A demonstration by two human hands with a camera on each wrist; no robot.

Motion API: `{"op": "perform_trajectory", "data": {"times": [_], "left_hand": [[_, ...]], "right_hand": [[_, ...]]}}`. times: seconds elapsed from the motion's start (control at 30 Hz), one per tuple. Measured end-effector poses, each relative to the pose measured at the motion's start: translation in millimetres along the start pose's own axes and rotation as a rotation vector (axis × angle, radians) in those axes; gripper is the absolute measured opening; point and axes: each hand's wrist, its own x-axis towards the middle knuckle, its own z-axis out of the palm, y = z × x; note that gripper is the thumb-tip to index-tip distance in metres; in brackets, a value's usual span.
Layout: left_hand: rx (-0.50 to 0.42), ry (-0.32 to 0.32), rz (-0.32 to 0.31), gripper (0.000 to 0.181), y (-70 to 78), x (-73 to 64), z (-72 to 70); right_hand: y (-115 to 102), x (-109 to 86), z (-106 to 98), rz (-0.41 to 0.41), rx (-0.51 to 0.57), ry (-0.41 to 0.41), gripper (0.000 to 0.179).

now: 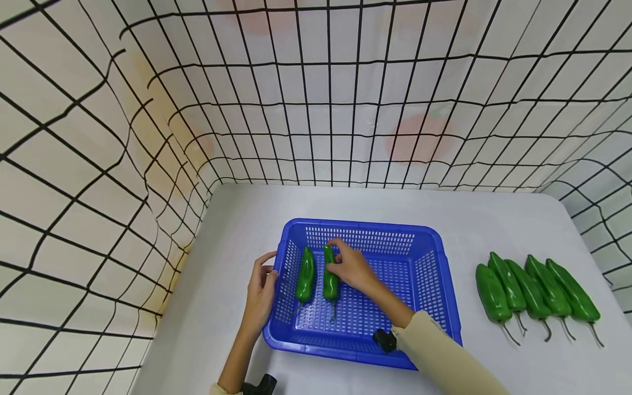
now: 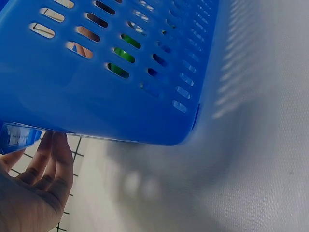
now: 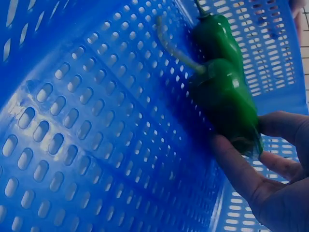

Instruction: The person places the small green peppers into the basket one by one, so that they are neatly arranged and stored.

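Note:
A blue perforated plastic basket (image 1: 436, 241) stands on the white table. My left hand (image 1: 260, 291) holds its left rim; in the left wrist view the fingers (image 2: 60, 159) reach up under that rim. Inside the basket my right hand (image 1: 355, 269) grips a green pepper (image 1: 330, 285), thumb on one side and fingers on the other, near the end away from the stem. The right wrist view shows the same pepper (image 3: 224, 94) with its curved stem pointing away from the hand. To its left lies a second green pepper (image 1: 306, 274), roughly parallel, along the basket's left wall.
Several more green peppers (image 1: 533, 291) lie in a row on the table (image 1: 469, 219) right of the basket, stems toward me. Black wire grid panels (image 1: 331, 104) rise behind the table and on both sides. A small black device (image 1: 384, 340) is on my right wrist.

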Motion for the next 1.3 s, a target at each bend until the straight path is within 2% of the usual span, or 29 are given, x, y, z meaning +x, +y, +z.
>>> {"op": "perform_trajectory", "data": {"times": [0.2,0.43,0.6,0.73,0.87,1.07,1.3], "left_hand": [[-0.001,-0.002,-0.015,0.042,3.9,-1.4,-0.9],[-0.01,-0.006,-0.023,0.042,3.8,-1.2,-1.5],[0.0,-0.001,-0.018,0.042,3.5,-0.7,-1.2],[0.006,-0.001,-0.015,0.042,3.4,-0.6,-0.8],[0.001,0.001,-0.015,0.042,3.5,-0.6,-1.0],[-0.002,0.002,-0.011,0.042,2.4,-0.4,-1.1],[-0.004,-0.001,-0.019,0.042,1.1,-0.6,-1.1]], "right_hand": [[0,3.8,8,-0.025,0.033,0.011,0.054],[-4,6.1,17,-0.074,0.001,-0.001,0.056],[-7,5.4,17,-0.125,-0.082,0.007,0.056],[-7,4.3,16,-0.124,-0.156,0.02,0.056],[-5,3.6,14,-0.107,-0.171,0.01,0.057],[-5,1.6,4,-0.112,-0.223,0.028,0.052],[-17,-14.1,-32,-0.104,-0.319,0.035,0.037]]}}
